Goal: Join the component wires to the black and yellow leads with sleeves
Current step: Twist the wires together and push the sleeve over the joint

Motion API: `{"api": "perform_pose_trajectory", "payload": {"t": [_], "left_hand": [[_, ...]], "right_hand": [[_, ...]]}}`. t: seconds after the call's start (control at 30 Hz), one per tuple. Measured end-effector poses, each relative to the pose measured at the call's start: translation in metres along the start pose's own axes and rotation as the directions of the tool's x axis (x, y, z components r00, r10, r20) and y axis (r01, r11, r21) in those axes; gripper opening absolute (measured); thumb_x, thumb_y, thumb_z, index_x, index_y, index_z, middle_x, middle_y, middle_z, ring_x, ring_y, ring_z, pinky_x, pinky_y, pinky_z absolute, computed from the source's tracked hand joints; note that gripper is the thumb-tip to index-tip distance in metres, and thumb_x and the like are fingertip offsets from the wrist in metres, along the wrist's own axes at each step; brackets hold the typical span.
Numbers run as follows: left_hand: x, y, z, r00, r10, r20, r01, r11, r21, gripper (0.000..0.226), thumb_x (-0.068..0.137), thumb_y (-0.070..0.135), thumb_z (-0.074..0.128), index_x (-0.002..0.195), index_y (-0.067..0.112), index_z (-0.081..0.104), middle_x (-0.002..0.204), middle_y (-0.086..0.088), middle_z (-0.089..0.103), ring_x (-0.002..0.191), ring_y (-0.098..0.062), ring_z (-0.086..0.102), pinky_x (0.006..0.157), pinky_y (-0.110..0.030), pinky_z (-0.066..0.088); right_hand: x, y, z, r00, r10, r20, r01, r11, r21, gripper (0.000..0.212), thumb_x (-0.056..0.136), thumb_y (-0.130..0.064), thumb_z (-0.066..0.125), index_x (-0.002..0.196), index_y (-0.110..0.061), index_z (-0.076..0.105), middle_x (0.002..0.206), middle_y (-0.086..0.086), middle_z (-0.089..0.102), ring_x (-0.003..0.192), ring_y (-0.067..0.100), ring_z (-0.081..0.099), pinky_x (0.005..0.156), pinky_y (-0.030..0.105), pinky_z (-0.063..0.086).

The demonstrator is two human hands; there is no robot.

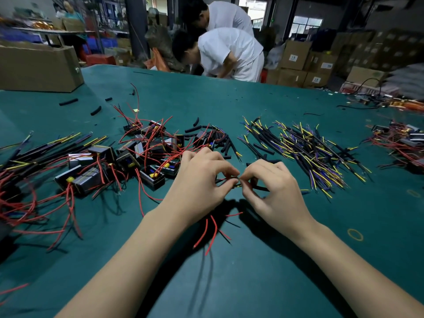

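1. At the far left a cardboard box (39, 67) stands on the green surface (263, 278), and a bundle of black and yellow leads (52, 145) lies fanned toward the left edge.
2. Just right of that bundle sits a heap of black components (128, 157) tangled in their red wires (146, 138); more red strands spill over the surface toward the near left.
3. Loose black sleeves (220, 141) lie piled behind the hands, with a few strays further back on the left.
4. The left hand (202, 180) is raised over the surface with fingers curled, thumb and forefinger pinching a thin red wire (223, 180) at the point where both hands meet. Red wire ends (213, 235) hang below the wrist, above their shadow.
5. The right hand (273, 187) mirrors it, fingertips pinched on a black lead (261, 188) that runs out to the right under its palm. Fingertips of both hands nearly touch; the joint itself is too small to make out.
6. To the right a broad spread of black leads with yellow and purple ends (307, 152) lies on the surface, well apart from the hands.
7. At the far right edge lies another pile of components with red wires (399, 141).
8. Beyond the surface, two people in white (231, 51) bend over, with stacked cartons (298, 63) to their right.
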State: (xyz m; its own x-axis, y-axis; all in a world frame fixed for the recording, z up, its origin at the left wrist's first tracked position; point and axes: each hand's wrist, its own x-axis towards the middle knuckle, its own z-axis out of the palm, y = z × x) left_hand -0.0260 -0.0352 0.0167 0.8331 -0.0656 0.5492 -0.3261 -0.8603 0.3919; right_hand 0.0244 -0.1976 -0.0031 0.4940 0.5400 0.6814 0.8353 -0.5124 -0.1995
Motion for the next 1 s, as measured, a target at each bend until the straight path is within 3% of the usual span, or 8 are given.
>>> {"api": "perform_pose_trajectory", "payload": {"t": [0.23,0.4,0.53,0.63,0.7,0.77,0.87,1.0], "left_hand": [[0.001,-0.002,0.005,0.998,-0.009,0.058,0.008,0.999,0.031,0.011,0.092,0.026,0.059,0.095,0.025,0.070,0.087,0.013,0.049,0.096,-0.013,0.044,0.076,-0.027,0.021],[0.000,-0.002,0.009,0.993,-0.057,0.102,0.044,0.991,0.126,0.014,0.095,0.029,0.051,0.098,0.025,0.064,0.101,0.009,0.056,0.107,-0.014,0.040,0.084,-0.028,0.022],[0.003,0.001,0.008,0.975,-0.178,0.130,0.170,0.983,0.073,0.010,0.095,0.029,0.051,0.089,0.029,0.059,0.110,0.005,0.053,0.114,-0.016,0.037,0.088,-0.030,0.020],[0.005,0.002,-0.001,0.928,-0.290,0.235,0.311,0.949,-0.055,0.020,0.095,0.029,0.054,0.075,0.031,0.055,0.111,0.000,0.059,0.114,-0.018,0.044,0.094,-0.029,0.026],[0.006,0.001,-0.010,0.886,-0.330,0.324,0.400,0.899,-0.177,0.024,0.093,0.030,0.058,0.069,0.032,0.058,0.104,-0.009,0.067,0.103,-0.021,0.057,0.097,-0.038,0.042],[0.004,0.001,-0.013,0.881,-0.339,0.329,0.425,0.873,-0.240,0.017,0.090,0.029,0.064,0.073,0.030,0.064,0.097,-0.008,0.069,0.096,-0.021,0.062,0.094,-0.039,0.046],[0.003,0.003,-0.007,0.931,-0.295,0.214,0.323,0.940,-0.109,0.003,0.086,0.032,0.067,0.084,0.031,0.068,0.097,0.007,0.062,0.106,-0.015,0.055,0.100,-0.037,0.035],[0.001,0.002,-0.003,0.968,-0.194,0.159,0.198,0.980,-0.006,0.004,0.088,0.036,0.063,0.090,0.032,0.062,0.104,0.009,0.058,0.109,-0.009,0.049,0.091,-0.033,0.022]], "right_hand": [[0.000,0.002,0.002,0.994,-0.103,-0.036,0.098,0.987,-0.124,0.008,0.080,-0.006,0.062,0.073,-0.010,0.061,0.074,-0.001,0.060,0.064,0.024,0.055,0.065,0.039,0.039],[0.002,0.001,0.002,0.957,-0.284,-0.060,0.247,0.907,-0.339,0.020,0.087,-0.008,0.052,0.070,-0.009,0.062,0.074,0.003,0.062,0.062,0.026,0.056,0.064,0.037,0.041],[0.003,-0.001,0.002,0.939,-0.336,-0.076,0.271,0.856,-0.440,0.020,0.087,-0.008,0.051,0.071,-0.011,0.062,0.075,0.003,0.062,0.061,0.025,0.053,0.063,0.036,0.036],[0.004,-0.007,0.004,0.944,-0.309,-0.116,0.225,0.860,-0.458,0.020,0.088,-0.009,0.051,0.071,-0.012,0.062,0.074,0.002,0.061,0.061,0.025,0.051,0.065,0.036,0.033],[0.004,-0.010,0.006,0.957,-0.252,-0.140,0.179,0.900,-0.397,0.020,0.088,-0.009,0.052,0.069,-0.012,0.059,0.073,0.000,0.060,0.062,0.024,0.052,0.066,0.036,0.033],[0.003,-0.009,0.005,0.983,-0.131,-0.128,0.102,0.972,-0.211,0.015,0.085,-0.010,0.057,0.070,-0.013,0.059,0.074,-0.003,0.060,0.066,0.021,0.056,0.069,0.035,0.032],[-0.001,-0.004,0.003,0.998,0.050,-0.028,-0.048,0.995,0.087,0.007,0.081,-0.013,0.062,0.075,-0.014,0.060,0.075,-0.010,0.059,0.072,0.015,0.057,0.074,0.040,0.034],[0.001,-0.002,0.002,0.985,0.171,-0.004,-0.165,0.952,0.259,0.007,0.081,-0.013,0.063,0.075,-0.015,0.062,0.073,-0.011,0.061,0.072,0.005,0.056,0.081,0.041,0.039]]}}
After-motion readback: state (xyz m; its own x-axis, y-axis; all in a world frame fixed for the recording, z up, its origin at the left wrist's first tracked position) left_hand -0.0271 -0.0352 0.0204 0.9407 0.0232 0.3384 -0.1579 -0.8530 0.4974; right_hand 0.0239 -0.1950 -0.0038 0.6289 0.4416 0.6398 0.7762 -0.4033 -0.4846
